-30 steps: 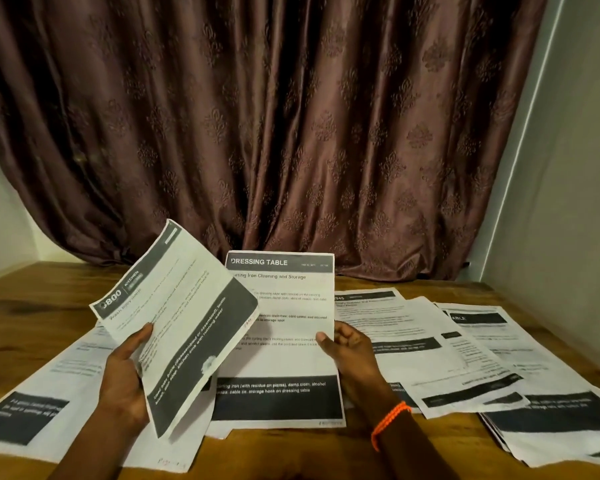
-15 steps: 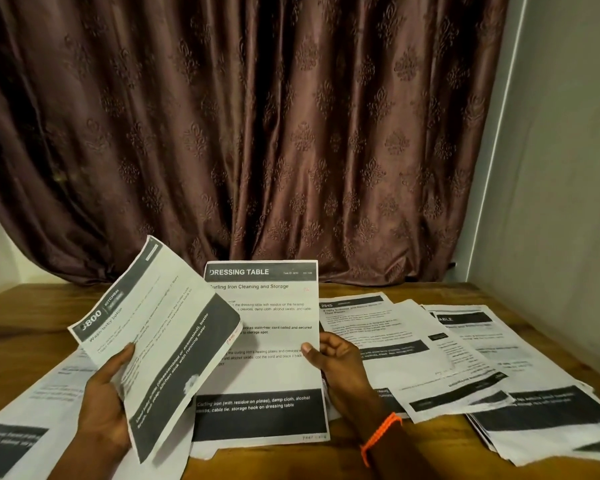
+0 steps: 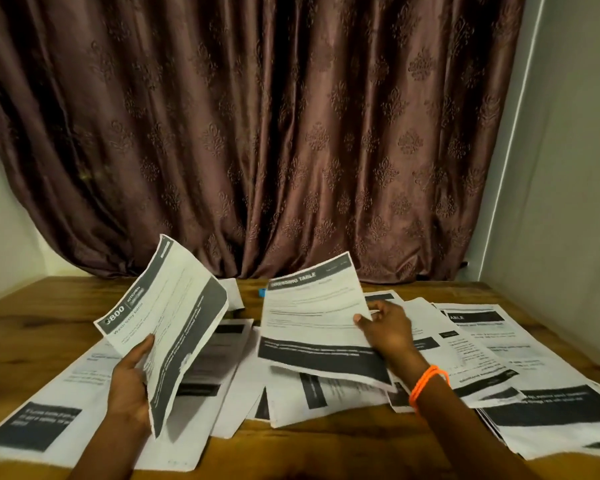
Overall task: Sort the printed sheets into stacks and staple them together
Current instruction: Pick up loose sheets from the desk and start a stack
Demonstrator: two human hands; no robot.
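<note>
Head view, from the left edge of the frame: printed sheets [image 3: 45,407] lie spread over the wooden surface [image 3: 32,317] at lower left, one with a dark block at its corner. Just right of them the left hand [image 3: 129,386] rises from the bottom edge, its grip pinching a tilted sheet headed "800 KITCHEN" [image 3: 167,320], thumb on the printed face and fingers behind; the sheet stands clear of the surface, leaning toward upper left. Under it, at lower centre, more loose sheets [image 3: 222,375] overlap. A small blue object [image 3: 262,291] sits on the surface near the curtain [image 3: 257,133], too small to identify. Right of centre the right hand [image 3: 388,327], an orange band [image 3: 426,382] on its wrist, pinches the right edge of a sheet headed "DRESSING TABLE" [image 3: 312,317], held low and nearly flat above the pile. At the right side of the frame a thicker stack [image 3: 534,393] of sheets fans out toward the grey wall [image 3: 568,168].
</note>
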